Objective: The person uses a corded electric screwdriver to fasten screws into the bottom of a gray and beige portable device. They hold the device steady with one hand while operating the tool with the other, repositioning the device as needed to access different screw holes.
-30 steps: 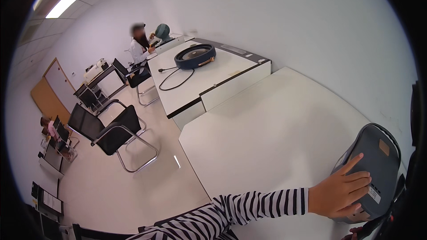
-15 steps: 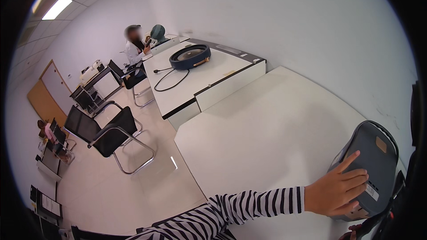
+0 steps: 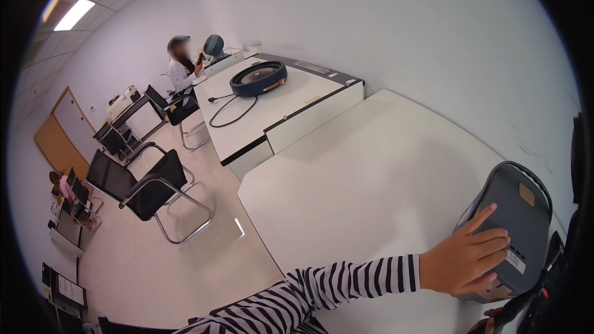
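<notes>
My left hand (image 3: pixel 465 260) reaches across from the lower edge in a black-and-white striped sleeve. It lies on a dark grey, rounded box-shaped appliance (image 3: pixel 526 229) at the right end of the near white table. The index finger is stretched out and the other fingers are spread and slightly bent over the grey face. That face has a tan patch, a row of small dark slots and a white label; a copper-toned part shows at its lower end. Only a small, dark bit of my right hand (image 3: pixel 490 324) shows at the lower right, its fingers mostly hidden.
The near white table (image 3: pixel 346 173) adjoins a desk (image 3: pixel 241 142) bearing a round dark blue appliance (image 3: pixel 258 79) with a black cord. A black chair (image 3: pixel 148 185) stands on the floor to the left. Farther off sit two other people, one beside a green round-headed device (image 3: pixel 214 46).
The whole view has shifted slightly, so the scene sits a little farther left. My left hand stays on the grey appliance, its fingers almost unchanged.
</notes>
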The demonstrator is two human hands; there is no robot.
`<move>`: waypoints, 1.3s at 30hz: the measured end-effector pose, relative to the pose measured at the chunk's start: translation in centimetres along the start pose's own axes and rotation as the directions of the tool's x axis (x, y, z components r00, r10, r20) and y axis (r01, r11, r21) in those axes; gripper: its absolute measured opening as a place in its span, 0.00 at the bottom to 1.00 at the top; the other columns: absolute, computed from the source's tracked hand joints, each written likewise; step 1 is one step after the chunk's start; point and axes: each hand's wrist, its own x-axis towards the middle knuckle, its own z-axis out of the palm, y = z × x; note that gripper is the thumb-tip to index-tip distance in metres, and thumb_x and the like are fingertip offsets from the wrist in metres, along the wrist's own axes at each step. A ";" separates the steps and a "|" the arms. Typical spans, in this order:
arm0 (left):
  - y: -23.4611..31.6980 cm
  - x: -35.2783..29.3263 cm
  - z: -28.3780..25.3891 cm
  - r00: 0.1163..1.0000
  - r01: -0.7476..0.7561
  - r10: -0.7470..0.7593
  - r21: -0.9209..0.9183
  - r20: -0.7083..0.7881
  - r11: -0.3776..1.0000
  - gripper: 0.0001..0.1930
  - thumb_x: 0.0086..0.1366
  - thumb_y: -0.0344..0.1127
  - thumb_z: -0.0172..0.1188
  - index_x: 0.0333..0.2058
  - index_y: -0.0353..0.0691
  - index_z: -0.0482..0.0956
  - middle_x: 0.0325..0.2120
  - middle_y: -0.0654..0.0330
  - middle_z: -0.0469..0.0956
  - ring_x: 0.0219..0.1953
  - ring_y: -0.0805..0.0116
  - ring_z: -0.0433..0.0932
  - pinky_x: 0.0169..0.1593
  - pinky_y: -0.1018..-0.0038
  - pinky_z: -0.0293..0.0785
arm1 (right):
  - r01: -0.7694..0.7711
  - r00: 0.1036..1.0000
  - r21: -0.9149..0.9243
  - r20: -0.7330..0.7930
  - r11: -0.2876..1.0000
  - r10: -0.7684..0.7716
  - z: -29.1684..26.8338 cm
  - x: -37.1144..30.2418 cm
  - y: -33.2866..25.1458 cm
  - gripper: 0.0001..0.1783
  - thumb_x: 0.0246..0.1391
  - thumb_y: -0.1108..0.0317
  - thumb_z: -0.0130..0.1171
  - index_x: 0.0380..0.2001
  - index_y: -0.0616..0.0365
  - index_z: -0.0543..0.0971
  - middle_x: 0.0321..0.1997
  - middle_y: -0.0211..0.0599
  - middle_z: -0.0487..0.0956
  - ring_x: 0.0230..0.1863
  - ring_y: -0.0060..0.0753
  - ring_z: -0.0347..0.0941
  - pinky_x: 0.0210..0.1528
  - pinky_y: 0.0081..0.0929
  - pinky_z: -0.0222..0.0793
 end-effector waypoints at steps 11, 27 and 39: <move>-0.1 -0.1 0.0 1.000 -0.009 0.009 0.010 -0.002 1.000 0.16 0.54 0.36 0.49 0.36 0.29 0.70 0.37 0.51 0.69 0.45 0.62 0.66 0.57 0.48 0.44 | 0.004 0.999 0.007 0.045 1.000 -0.004 0.1 -0.2 0.0 0.16 0.43 0.64 0.54 0.31 0.68 0.70 0.26 0.40 0.69 0.17 0.26 0.60 0.17 0.20 0.57; -0.1 -0.1 0.1 1.000 0.005 -0.005 -0.003 0.006 1.000 0.15 0.54 0.36 0.49 0.36 0.30 0.70 0.37 0.52 0.70 0.46 0.62 0.66 0.58 0.48 0.43 | 0.035 0.998 0.011 0.047 0.999 -0.036 -0.3 -0.2 0.2 0.16 0.42 0.65 0.54 0.32 0.68 0.70 0.29 0.40 0.70 0.19 0.26 0.62 0.18 0.18 0.59; -0.2 -0.2 0.0 1.000 0.004 -0.004 -0.001 0.007 1.000 0.14 0.55 0.36 0.49 0.36 0.30 0.70 0.37 0.53 0.70 0.46 0.62 0.66 0.58 0.48 0.43 | 0.026 0.997 -0.001 0.075 1.000 -0.026 -0.2 -0.2 0.3 0.16 0.43 0.65 0.54 0.32 0.68 0.69 0.29 0.40 0.70 0.17 0.26 0.61 0.18 0.19 0.59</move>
